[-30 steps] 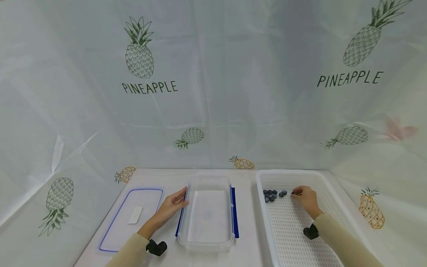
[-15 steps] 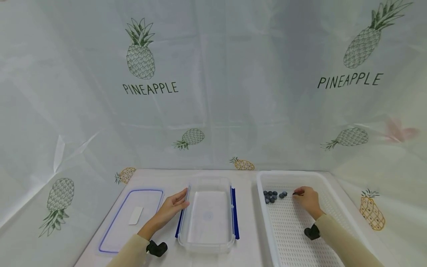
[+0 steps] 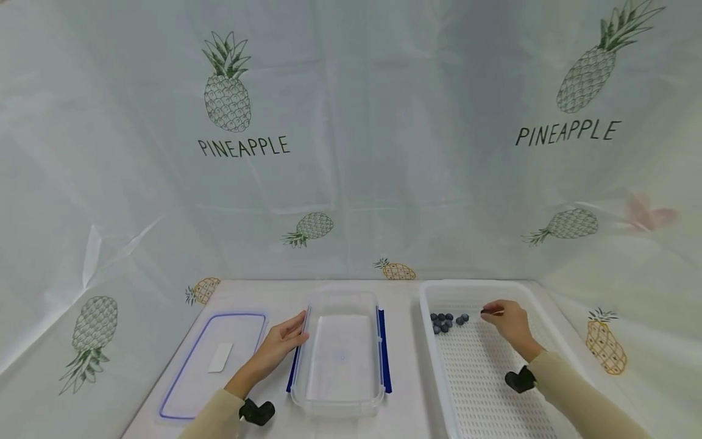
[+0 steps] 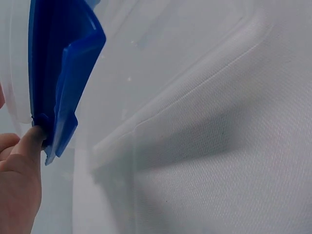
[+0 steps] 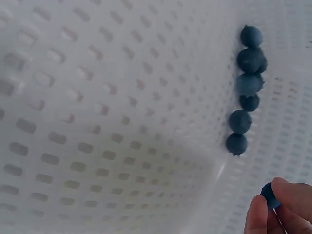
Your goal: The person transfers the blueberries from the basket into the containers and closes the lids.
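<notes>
My right hand (image 3: 510, 323) pinches a blueberry (image 5: 271, 196) between thumb and fingertips, over the back of a white perforated basket (image 3: 433, 360). Several other blueberries (image 3: 442, 322) lie on the basket floor left of that hand; in the right wrist view they form a row. A clear plastic food container (image 3: 342, 366) stands without a lid in the middle, blue side latches (image 3: 385, 353) hanging down. On its left rim, my left hand (image 3: 280, 344) holds the wall; in the left wrist view a digit touches the lower end of the blue latch (image 4: 73, 68).
A clear lid with a blue seal (image 3: 186, 372) lies at the left of the white table (image 3: 406, 378), a small white label on it, partly behind my left forearm. A pineapple-print sheet (image 3: 362, 152) hangs behind and along both sides.
My right hand has risen slightly and moved a little to the right with the blueberry pinched in it. The left hand stays at the container's rim.
</notes>
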`<state>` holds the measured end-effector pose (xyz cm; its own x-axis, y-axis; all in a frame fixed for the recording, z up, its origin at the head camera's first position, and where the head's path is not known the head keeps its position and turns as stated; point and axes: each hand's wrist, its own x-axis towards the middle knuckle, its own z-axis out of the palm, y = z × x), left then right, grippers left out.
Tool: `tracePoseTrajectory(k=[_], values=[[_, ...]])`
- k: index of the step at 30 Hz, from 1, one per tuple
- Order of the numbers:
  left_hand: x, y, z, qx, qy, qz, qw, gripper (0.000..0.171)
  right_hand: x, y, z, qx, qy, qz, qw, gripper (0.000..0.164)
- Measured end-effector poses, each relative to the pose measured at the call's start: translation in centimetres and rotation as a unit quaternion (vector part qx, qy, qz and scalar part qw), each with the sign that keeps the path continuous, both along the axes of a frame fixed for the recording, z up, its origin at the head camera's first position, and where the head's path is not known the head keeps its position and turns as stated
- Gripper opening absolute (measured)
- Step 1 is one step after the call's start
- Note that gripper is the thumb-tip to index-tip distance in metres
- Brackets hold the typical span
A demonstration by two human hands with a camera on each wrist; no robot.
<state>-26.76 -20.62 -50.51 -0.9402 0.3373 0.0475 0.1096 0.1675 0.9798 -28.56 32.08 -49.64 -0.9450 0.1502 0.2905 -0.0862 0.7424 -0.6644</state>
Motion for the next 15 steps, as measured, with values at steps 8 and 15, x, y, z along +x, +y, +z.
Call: tracePoseTrajectory(k=[8,15], values=[[0.1,-0.2,-0.5,0.007,-0.004,0.009,0.9999,0.065,1.2,-1.5,3.0,-0.003,0.006,0.040,0.999,0.021],[0.2,0.0,-0.2,-0.007,0.012,0.006,0.9999,0.066,1.6,-2.7,5.1,0.000,0.003,0.061,0.998,0.023]])
